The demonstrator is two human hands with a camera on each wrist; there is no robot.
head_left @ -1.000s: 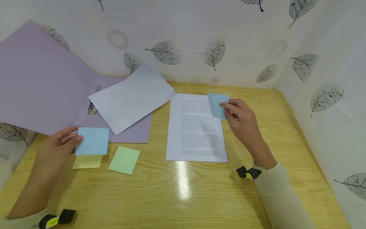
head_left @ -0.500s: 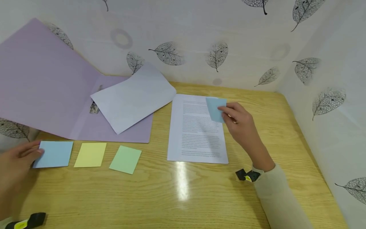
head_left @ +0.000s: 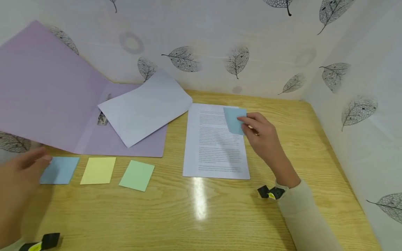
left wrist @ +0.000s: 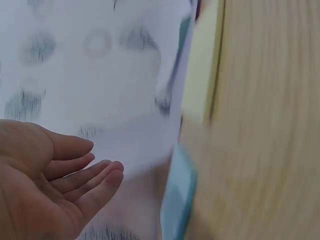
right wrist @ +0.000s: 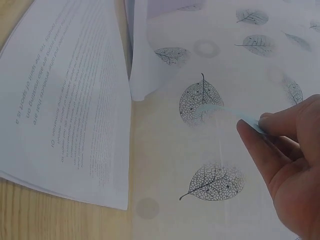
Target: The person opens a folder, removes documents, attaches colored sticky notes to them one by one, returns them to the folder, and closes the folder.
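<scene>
My right hand [head_left: 262, 134] pinches a single blue sticky note [head_left: 233, 120] between thumb and fingers, above the upper right corner of a printed document [head_left: 216, 146]. Seen edge-on in the right wrist view, that note looks thin and slightly bent. At the far left, my left hand [head_left: 22, 181] hovers with loosely bent fingers beside a blue sticky-note pad [head_left: 61, 170] on the table. In the left wrist view this hand [left wrist: 65, 180] is apart from the blue pad [left wrist: 177, 197] and holds nothing. A yellow pad [head_left: 98, 170] and a green pad [head_left: 137, 175] lie to its right.
An open purple folder [head_left: 56, 80] leans against the patterned cloth wall [head_left: 204, 31] at the back left. Over its inner side lies a white sheet [head_left: 146, 108], partly covering a metal clip [head_left: 102, 119]. All of it stands on a wooden table [head_left: 157, 219].
My left hand carried the blue pad left and down to the table beside the yellow pad, then let go. My right hand shifted slightly left and down, still pinching the blue note.
</scene>
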